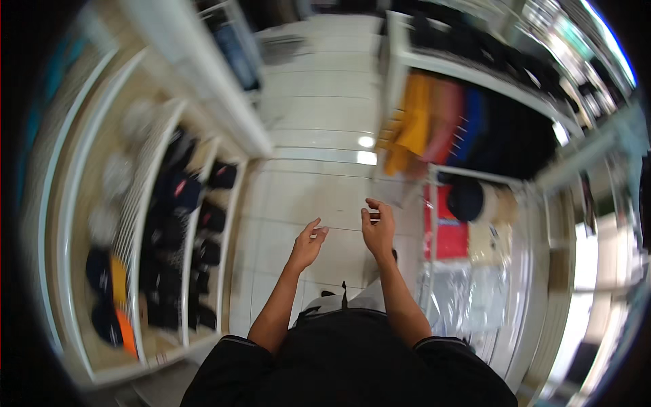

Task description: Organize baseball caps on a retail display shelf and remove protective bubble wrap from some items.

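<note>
My left hand (308, 244) is held out in front of my body, its fingers apart and nothing in it. To its right, a little farther forward, my right hand (378, 226) is also bare, with the fingers loosely curled and spread. Neither hand touches anything; both are above the light tiled floor (285, 198). Nearest to my right hand are a red packaged garment (451, 239) and a dark cap (465, 200) on a white-framed shelf. Dark caps (208, 252) on a shelf rack lie off to the left of my left hand.
The white shelf rack (185, 285) on the left bears several caps, some pale (118, 175). At the right, yellow garments (413, 119) and others in pink, blue and black hang below a white shelf (488, 76). Clear-bagged garments (463, 295) lie nearer me. Jeans (234, 56) hang at upper left.
</note>
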`<state>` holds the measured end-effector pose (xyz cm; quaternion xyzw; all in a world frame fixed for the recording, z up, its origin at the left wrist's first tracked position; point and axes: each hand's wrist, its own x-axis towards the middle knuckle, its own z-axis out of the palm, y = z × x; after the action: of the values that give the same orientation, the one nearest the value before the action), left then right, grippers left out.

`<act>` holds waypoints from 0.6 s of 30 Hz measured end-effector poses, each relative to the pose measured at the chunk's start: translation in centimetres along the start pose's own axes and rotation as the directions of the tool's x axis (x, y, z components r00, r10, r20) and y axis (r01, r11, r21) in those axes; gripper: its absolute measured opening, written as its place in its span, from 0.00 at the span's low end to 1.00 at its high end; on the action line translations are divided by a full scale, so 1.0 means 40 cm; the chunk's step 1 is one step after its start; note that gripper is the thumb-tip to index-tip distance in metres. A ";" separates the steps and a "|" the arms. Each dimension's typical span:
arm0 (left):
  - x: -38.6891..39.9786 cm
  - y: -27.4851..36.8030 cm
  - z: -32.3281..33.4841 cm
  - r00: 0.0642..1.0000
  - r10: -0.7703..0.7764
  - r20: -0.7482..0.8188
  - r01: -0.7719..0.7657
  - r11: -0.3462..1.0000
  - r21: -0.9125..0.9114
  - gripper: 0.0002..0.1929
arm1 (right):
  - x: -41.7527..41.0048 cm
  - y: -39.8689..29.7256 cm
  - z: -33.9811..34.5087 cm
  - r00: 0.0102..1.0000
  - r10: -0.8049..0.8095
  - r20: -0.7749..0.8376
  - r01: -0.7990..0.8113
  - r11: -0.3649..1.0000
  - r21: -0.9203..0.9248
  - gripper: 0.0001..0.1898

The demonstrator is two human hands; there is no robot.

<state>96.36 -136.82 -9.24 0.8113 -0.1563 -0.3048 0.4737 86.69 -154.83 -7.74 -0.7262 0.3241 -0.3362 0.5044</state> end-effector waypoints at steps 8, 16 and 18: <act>-0.474 -0.128 -0.522 0.583 0.043 -0.811 -0.102 0.995 -0.021 0.25 | -0.269 -0.399 0.464 0.720 -0.284 0.633 0.075 0.939 0.336 0.11; -0.725 -0.066 -0.804 0.086 0.319 -0.944 0.296 0.896 0.330 0.20 | -0.513 -0.670 0.779 0.290 -0.543 0.788 0.024 0.827 0.561 0.11; -0.727 -0.056 -0.870 0.083 0.304 -0.949 0.349 0.883 0.314 0.20 | -0.536 -0.733 0.841 0.269 -0.628 0.730 0.107 0.773 0.625 0.11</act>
<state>96.37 -96.49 11.59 0.8872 0.1516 0.3672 0.2346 105.89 -111.94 7.75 -0.6990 -0.2872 -0.0513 0.6530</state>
